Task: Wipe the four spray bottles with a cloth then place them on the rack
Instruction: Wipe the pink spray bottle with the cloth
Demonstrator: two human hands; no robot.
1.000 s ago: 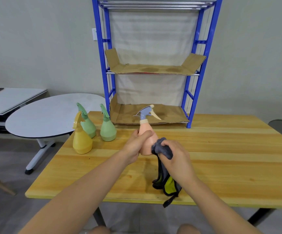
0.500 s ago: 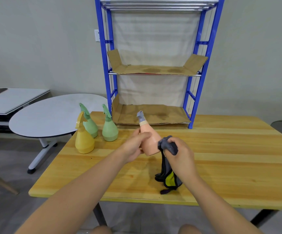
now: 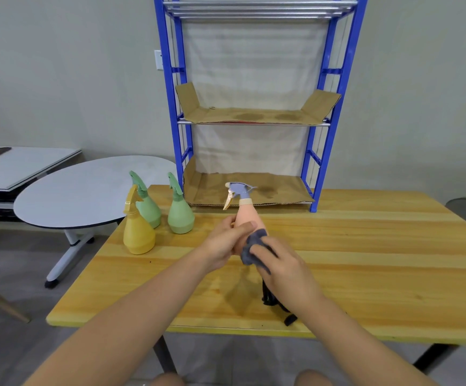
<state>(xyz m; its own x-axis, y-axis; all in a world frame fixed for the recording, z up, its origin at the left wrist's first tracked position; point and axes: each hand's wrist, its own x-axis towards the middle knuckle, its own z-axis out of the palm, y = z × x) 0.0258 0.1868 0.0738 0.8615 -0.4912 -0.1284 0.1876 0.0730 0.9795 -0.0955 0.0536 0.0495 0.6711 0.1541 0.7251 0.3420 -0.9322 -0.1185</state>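
Peach plastic spray bottle (image 3: 248, 218), pear-shaped body, tapering neck, grey-blue trigger head with pale nozzle pointing left; held tilted above the wooden table (image 3: 365, 260), in front of the rack; left hand (image 3: 223, 245) wraps its lower body, thumb laid across the front; right hand (image 3: 284, 270) grips a soft grey cloth (image 3: 252, 246) bunched against the bottle's right side, darker cloth tail hanging down to the tabletop under the wrist; three more bottles stand upright at the table's left rear corner: yellow spray bottle (image 3: 137, 232) nearest, two green spray bottles (image 3: 180, 213) behind, all smooth matte plastic with same-colour trigger tops, close together; four bottles total, one cloth.

Table is light varnished plank wood, visible grain, yellow edge, dark legs; blue metal rack (image 3: 316, 151) stands at the table's back edge, silver rods on top, two lower shelves lined with creased brown cardboard (image 3: 254, 115), stained in spots; both shelves hold no bottles; pale fabric behind the rack; plain grey wall; round grey side table (image 3: 81, 193) left, white legs; grey floor.
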